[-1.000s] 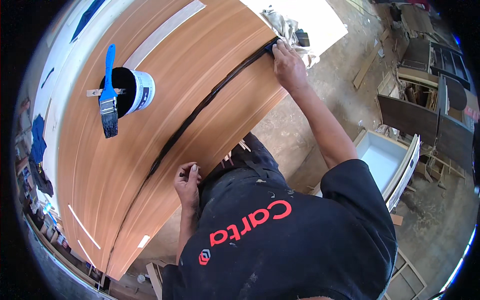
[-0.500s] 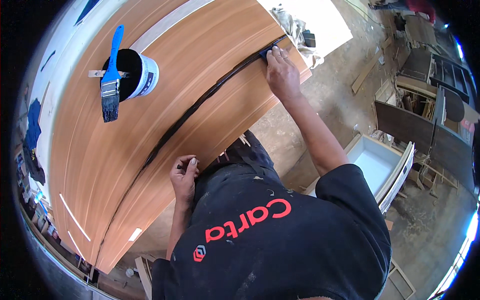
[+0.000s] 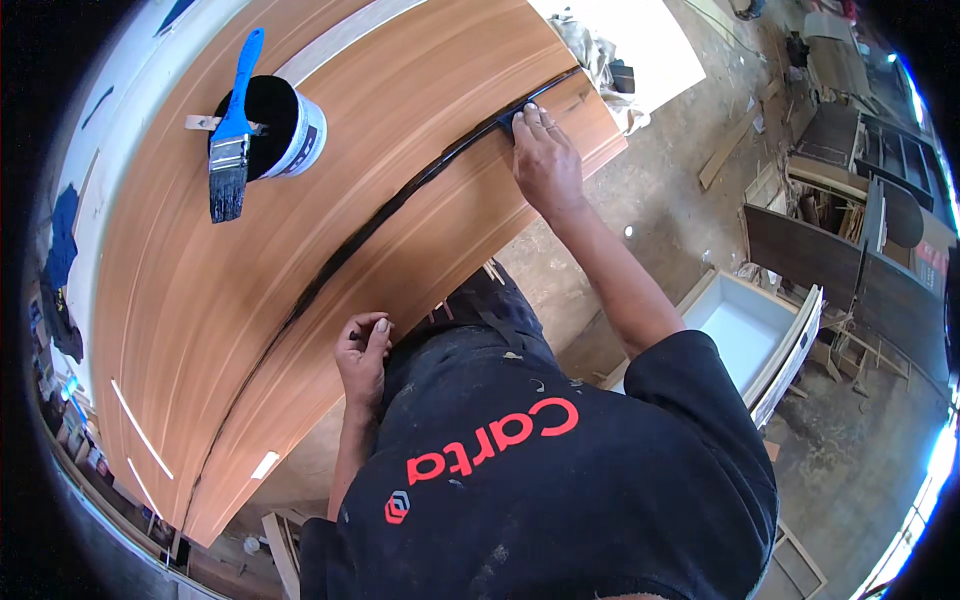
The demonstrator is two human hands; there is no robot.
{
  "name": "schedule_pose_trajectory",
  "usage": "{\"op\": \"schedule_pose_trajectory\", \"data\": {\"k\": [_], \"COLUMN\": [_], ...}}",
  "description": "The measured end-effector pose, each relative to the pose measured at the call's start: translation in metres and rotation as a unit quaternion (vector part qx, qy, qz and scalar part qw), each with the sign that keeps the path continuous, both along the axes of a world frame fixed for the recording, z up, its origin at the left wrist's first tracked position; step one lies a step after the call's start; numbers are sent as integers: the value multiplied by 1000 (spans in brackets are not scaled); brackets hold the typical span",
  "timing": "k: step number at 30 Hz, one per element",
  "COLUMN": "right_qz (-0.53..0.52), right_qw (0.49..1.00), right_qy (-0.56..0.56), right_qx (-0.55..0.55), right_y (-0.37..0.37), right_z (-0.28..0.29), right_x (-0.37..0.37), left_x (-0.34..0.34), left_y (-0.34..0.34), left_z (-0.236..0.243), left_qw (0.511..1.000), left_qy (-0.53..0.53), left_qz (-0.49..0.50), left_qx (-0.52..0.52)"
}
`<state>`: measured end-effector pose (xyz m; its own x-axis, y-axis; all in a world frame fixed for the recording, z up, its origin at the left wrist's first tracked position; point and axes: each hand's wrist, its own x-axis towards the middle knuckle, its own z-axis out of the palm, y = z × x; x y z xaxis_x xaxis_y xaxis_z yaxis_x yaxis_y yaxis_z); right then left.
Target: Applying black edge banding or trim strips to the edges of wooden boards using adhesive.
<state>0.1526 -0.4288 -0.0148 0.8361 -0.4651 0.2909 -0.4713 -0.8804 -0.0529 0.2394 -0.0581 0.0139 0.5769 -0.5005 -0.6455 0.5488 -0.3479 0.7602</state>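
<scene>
A long wood-grained panel (image 3: 400, 120) lies before me, crossed along its length by a wet black line (image 3: 378, 212). Toward its right end, my right hand (image 3: 547, 160) grips a small dark-blue flat piece (image 3: 508, 120) and presses it on the line; my fingers hide most of it. My left hand (image 3: 362, 360) rests by the panel's near edge, fingers curled with a dark bit between them too small to name. A white bucket (image 3: 312, 135) of black paint stands on the panel at the left. Across its top lies a blue-handled paintbrush (image 3: 232, 150), bristles blackened, over a wooden stick (image 3: 200, 122).
A crumpled grey cloth (image 3: 590, 55) and a small dark block (image 3: 621, 77) lie past the panel's right end. White strips (image 3: 265, 465) sit on its lower left part. Right of me stands an open drawer box (image 3: 745, 325); dark cabinet panels (image 3: 805, 240) and wood scraps lie beyond.
My right hand has slid left along the black line with the blue piece, leaving a narrower, glossier stretch behind it and a faint smear beside. My left hand has stayed in place.
</scene>
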Motion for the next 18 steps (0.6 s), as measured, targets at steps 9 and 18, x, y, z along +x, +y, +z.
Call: {"op": "schedule_pose_trajectory", "data": {"k": [9, 18], "right_qz": [3, 18], "right_qw": [1000, 999], "right_qy": [12, 30], "right_qx": [3, -9], "right_y": [28, 52], "right_z": [1, 1], "right_x": [8, 12], "left_x": [0, -2], "left_y": [10, 20], "left_z": [2, 4], "left_qw": [1000, 1000], "left_qy": [-12, -2], "left_qz": [5, 24], "left_qx": [-5, -10]}}
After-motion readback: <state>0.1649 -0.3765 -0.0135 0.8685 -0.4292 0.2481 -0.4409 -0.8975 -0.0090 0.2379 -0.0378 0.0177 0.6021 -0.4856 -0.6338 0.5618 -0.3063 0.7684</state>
